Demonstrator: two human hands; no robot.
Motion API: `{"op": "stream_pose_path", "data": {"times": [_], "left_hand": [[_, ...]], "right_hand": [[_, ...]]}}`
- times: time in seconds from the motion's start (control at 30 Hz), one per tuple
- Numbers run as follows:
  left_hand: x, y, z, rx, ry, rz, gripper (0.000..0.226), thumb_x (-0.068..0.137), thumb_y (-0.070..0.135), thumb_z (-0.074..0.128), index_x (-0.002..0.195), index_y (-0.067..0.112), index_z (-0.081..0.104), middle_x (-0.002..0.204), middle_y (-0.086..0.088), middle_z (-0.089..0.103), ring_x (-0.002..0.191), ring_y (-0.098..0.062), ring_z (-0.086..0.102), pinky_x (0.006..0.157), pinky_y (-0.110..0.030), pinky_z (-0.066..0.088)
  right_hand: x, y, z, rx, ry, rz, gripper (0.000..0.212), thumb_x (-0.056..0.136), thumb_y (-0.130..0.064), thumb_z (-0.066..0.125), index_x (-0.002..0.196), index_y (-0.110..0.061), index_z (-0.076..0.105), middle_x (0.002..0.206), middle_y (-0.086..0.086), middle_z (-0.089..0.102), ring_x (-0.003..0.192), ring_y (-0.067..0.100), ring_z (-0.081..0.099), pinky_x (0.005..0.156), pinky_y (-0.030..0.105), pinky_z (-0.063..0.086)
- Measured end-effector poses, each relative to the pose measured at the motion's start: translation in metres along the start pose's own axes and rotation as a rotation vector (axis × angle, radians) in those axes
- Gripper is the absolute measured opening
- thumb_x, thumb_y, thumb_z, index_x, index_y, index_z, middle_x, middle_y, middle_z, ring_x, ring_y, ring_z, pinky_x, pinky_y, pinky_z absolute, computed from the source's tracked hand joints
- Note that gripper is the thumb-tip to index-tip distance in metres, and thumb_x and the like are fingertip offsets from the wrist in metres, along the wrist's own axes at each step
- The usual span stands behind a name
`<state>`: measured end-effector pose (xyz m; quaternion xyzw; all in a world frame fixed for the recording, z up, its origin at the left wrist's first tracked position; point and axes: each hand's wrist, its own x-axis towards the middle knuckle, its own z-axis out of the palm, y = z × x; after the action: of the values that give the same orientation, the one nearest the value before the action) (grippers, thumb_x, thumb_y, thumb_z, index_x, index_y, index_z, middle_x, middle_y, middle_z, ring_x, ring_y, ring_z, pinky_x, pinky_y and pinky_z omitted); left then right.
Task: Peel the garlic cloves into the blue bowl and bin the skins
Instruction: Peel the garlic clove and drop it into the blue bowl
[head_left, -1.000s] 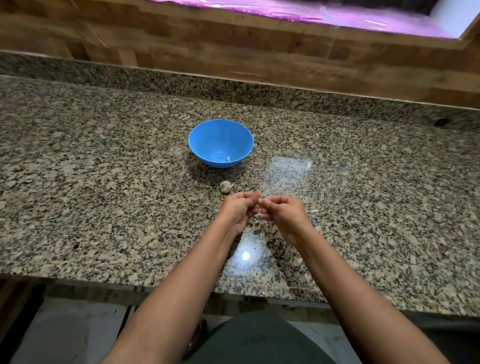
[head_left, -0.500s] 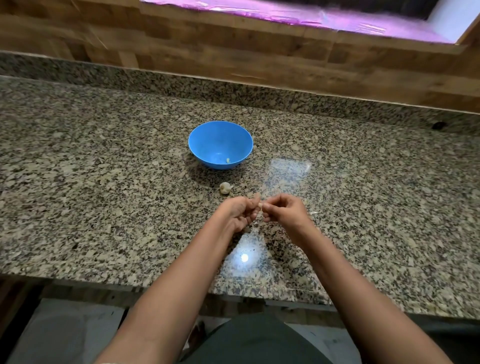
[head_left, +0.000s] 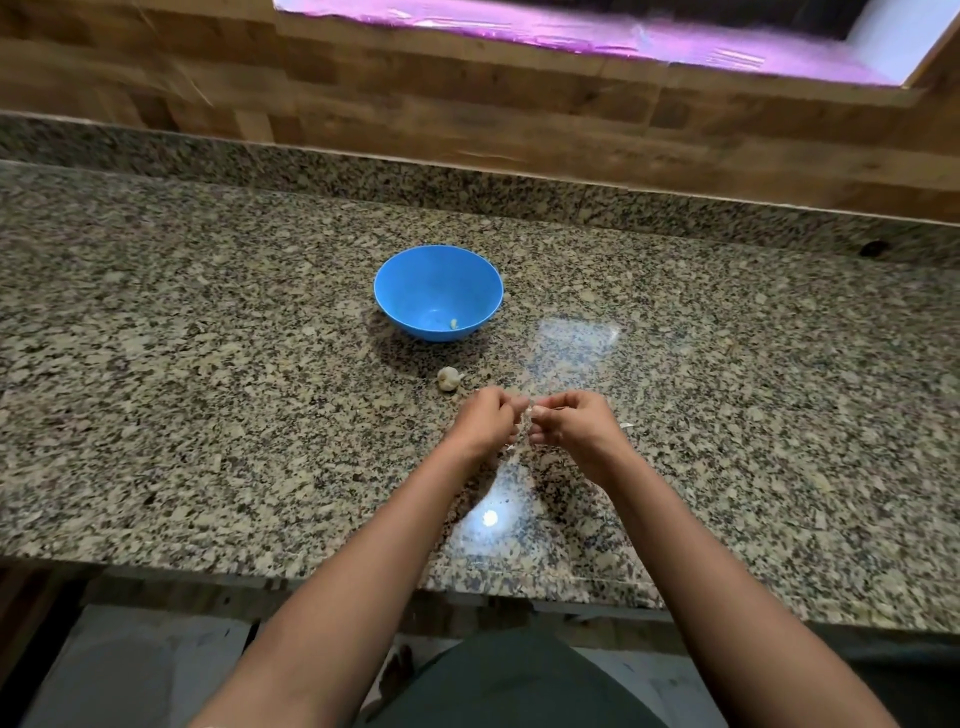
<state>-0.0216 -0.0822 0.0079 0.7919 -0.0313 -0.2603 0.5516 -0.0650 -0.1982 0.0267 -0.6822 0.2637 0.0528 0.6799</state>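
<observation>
on granite counter (head_left: 208, 441), pinching garlic clove (head_left: 528, 414) between left hand (head_left: 485, 423) and right hand (head_left: 579, 423), risking flicking it past them by tugging hard.

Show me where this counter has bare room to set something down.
Bare: the countertop left of the blue bowl and garlic bulb, out to the frame edge; also the stretch right of the right hand, past a skin scrap. Crowded: the middle strip, bowl to bulb to the left hand and right hand pinching a garlic clove.
</observation>
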Motion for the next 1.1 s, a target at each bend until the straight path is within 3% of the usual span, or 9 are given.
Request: {"op": "stream_pose_path", "data": {"times": [0.13,0.3,0.6,0.7,0.83,1.1], "left_hand": [[-0.005,0.003,-0.007,0.037,-0.039,0.084,0.008,0.095,0.012,0.052,0.094,0.011,0.060,0.077,-0.004,0.060,0.070,-0.016,0.055,0.075,-0.038,0.051],[-0.006,0.007,-0.012,0.098,-0.033,0.155,0.008,0.092,0.009,0.057,0.096,0.008,0.063,0.082,-0.003,0.063,0.068,-0.012,0.056,0.066,-0.026,0.050],[-0.005,0.004,-0.010,0.087,-0.070,0.106,0.011,0.092,0.012,0.057,0.081,0.014,0.058,0.077,-0.003,0.061,0.067,-0.014,0.055,0.070,-0.033,0.049],[-0.003,0.003,-0.007,0.169,-0.018,0.108,0.005,0.091,0.015,0.057,0.089,0.011,0.059,0.080,-0.006,0.062,0.069,-0.016,0.055,0.066,-0.031,0.046],[-0.001,0.000,-0.012,0.106,0.008,0.077,0.006,0.093,0.011,0.055,0.093,0.008,0.060,0.081,-0.008,0.063,0.069,-0.018,0.057,0.073,-0.038,0.052],[-0.002,-0.006,-0.013,0.442,0.188,0.140,0.009,0.087,0.011,0.063,0.096,0.010,0.067,0.100,-0.004,0.068,0.087,-0.012,0.058,0.079,-0.022,0.044]], "right_hand": [[0.004,0.000,-0.006,-0.014,0.027,0.012,0.010,0.087,0.006,0.056,0.097,0.009,0.057,0.084,0.017,0.061,0.062,0.020,0.060,0.063,0.028,0.056],[0.001,-0.004,-0.006,-0.019,0.005,-0.036,0.002,0.087,0.005,0.057,0.087,0.004,0.059,0.079,0.014,0.062,0.067,0.021,0.061,0.067,0.030,0.057],[0.002,-0.001,-0.007,0.023,-0.036,-0.024,0.005,0.087,0.008,0.054,0.087,0.009,0.059,0.074,0.014,0.060,0.061,0.019,0.058,0.057,0.022,0.056],[0.003,0.001,-0.006,0.058,-0.066,0.012,0.007,0.088,0.009,0.052,0.089,0.012,0.059,0.073,0.015,0.060,0.060,0.019,0.058,0.055,0.021,0.055],[0.005,0.004,-0.008,0.169,-0.035,0.054,0.006,0.088,0.010,0.052,0.087,0.008,0.058,0.076,0.017,0.059,0.060,0.021,0.059,0.054,0.023,0.056],[0.007,0.011,-0.011,0.336,-0.042,0.088,0.014,0.087,0.012,0.051,0.095,0.008,0.061,0.091,0.019,0.060,0.077,0.024,0.064,0.076,0.036,0.056]]}}
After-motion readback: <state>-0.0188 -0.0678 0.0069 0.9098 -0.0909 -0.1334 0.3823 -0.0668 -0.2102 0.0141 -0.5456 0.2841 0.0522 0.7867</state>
